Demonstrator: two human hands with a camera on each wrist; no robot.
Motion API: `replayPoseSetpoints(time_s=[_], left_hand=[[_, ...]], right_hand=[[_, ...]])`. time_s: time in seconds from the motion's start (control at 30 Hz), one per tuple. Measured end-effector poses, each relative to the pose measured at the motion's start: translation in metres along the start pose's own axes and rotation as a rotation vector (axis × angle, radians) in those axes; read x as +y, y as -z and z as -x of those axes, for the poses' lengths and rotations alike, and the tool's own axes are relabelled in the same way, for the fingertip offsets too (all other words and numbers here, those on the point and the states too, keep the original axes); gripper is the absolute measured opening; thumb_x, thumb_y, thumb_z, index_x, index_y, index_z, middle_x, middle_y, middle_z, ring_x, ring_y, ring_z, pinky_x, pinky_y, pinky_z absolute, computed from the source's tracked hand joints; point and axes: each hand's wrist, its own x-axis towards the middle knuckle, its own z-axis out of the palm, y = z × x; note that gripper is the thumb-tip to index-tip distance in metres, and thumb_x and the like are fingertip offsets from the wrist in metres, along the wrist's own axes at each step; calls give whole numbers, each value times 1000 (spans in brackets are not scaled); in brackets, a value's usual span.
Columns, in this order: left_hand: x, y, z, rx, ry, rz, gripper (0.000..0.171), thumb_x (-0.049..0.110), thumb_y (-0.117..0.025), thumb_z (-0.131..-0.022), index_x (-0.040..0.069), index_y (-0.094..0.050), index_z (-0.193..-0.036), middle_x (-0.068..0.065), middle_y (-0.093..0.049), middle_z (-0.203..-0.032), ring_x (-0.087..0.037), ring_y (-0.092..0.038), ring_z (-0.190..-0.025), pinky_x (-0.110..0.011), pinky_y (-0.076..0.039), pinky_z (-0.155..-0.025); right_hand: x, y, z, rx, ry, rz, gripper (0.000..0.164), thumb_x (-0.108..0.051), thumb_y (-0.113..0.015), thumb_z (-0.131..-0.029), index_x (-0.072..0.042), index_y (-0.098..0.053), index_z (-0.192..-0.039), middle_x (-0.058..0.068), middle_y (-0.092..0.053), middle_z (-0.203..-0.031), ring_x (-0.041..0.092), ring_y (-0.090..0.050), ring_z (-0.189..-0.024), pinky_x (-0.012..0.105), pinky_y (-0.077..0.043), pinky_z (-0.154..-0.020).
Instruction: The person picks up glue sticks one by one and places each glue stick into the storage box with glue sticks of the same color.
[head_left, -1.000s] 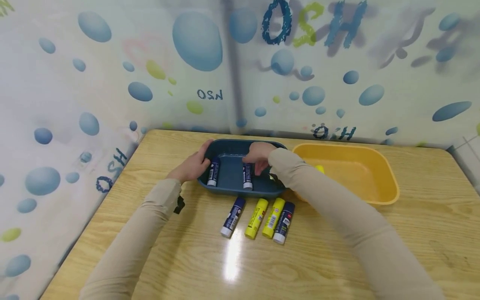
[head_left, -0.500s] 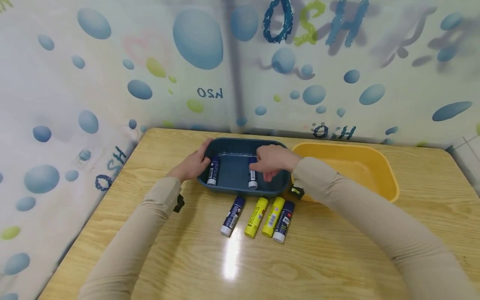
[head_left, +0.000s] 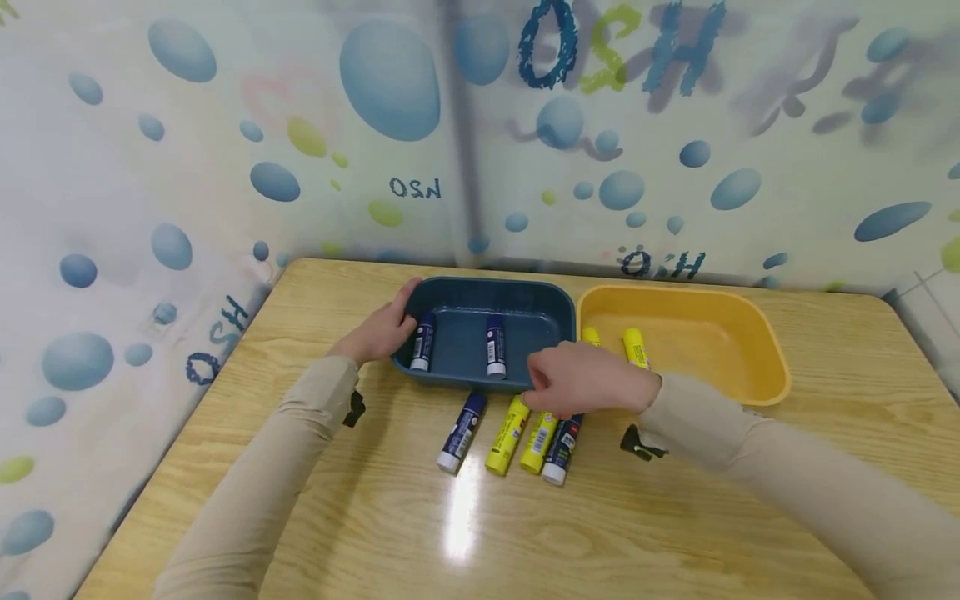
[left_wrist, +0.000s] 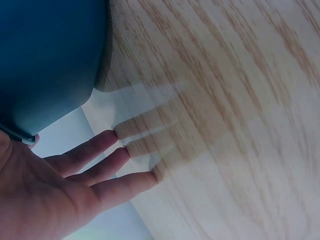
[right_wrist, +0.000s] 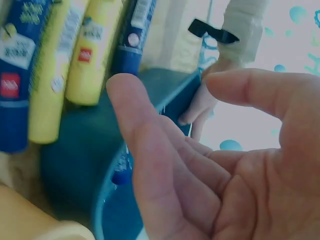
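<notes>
At the left end of a dark blue plastic tray [head_left: 450, 379], my left hand [head_left: 377, 333] grips the rim, thumb inside and fingers outside. Three of its fingers [left_wrist: 125, 187] stretch toward the wooden table in the left wrist view. Two navy glue sticks, one at the left [head_left: 422, 342] and one near the middle [head_left: 496, 347], lie in this tray. My right hand [head_left: 588, 379] hovers over the tray's front right corner, holding nothing, thumb and forefinger apart. Below it on the table are two yellow glue sticks [head_left: 507, 437] between two navy glue sticks [head_left: 461, 433].
A yellow-orange tray [head_left: 772, 367] stands against the blue tray's right side. Yellow glue sticks [head_left: 635, 346] lie in its left part, partly behind my right hand. A patterned wall covering [head_left: 495, 150] rises behind the table [head_left: 360, 517].
My right hand let go of the navy glue stick inside the blue tray and came out toward the front right. That stick shifted slightly. My left hand stayed on the rim.
</notes>
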Motion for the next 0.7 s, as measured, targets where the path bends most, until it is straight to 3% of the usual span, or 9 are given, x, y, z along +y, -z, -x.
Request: replayPoseSetpoints(time_s=[0.13,0.3,0.53,0.7], left_hand=[[-1,0,1,8,-32,-1,63,14,-34,-98,15,-6,-155,-37,-33,-143,-46,-49,-116,-57,-34,-99],[-2,-2,-1,-5,-7,2,63,14,-34,-99,12,-5,-155,-34,-29,-147,-46,-46,-121,-56,-32,-102],[-2,-1,-3,-6,11,-15,63,12,-34,-99,11,-4,-155,-34,-33,-144,-40,-50,-108,-53,-35,-98],[0,-1,-2,-8,15,-6,64,11,-35,-99,11,-4,-155,-34,-32,-145,-42,-50,-112,-54,-35,-99]], right_hand=[[2,-14,10,14,14,22,23,-28,-64,-91,-15,-56,-75,-3,-53,-59,13,-49,-52,25,-34,-50],[13,-33,21,20,8,46,27,-28,-66,-89,-15,-54,-69,-5,-46,-55,11,-43,-49,25,-30,-49],[33,-48,29,37,-68,31,35,-30,-66,-89,-13,-51,-61,-5,-37,-51,10,-33,-44,24,-22,-47],[43,-54,27,31,-88,13,38,-31,-65,-90,-14,-51,-59,-6,-36,-49,9,-32,-42,23,-21,-46]])
